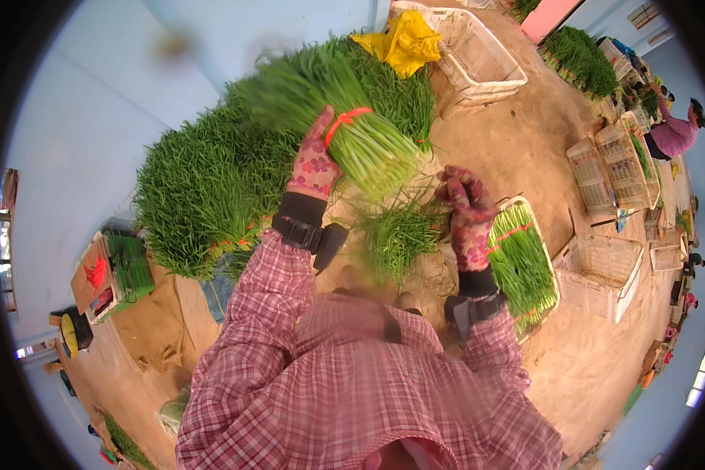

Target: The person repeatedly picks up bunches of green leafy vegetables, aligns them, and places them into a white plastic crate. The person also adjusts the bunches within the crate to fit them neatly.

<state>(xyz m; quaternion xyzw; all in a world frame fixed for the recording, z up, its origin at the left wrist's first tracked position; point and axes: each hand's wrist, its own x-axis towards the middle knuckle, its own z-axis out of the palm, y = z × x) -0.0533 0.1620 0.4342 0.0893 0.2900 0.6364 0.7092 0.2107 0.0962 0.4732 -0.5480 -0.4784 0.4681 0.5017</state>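
Observation:
My left hand (316,161), in a pink floral glove, grips a bunch of garlic chives (370,144) around its stems. A red tie (346,119) circles the bunch beside my thumb. Its pale cut ends point toward the lower right, while the leafy tops blur at the upper left. Apart from the bunch, my right hand (469,211) hovers with curled fingers in a stained floral glove; whether something small is between them is unclear. Loose green trimmings (402,235) lie below, between my hands. A white crate (555,282) of tied chives stands beside my right wrist.
A large heap of chives (205,182) lies along the blue wall. White crates (482,82) (599,270) stand ahead and to the right. A yellow plastic bag (408,44) rests by the heap. At far right, a person (675,132) is near upright crates (617,164).

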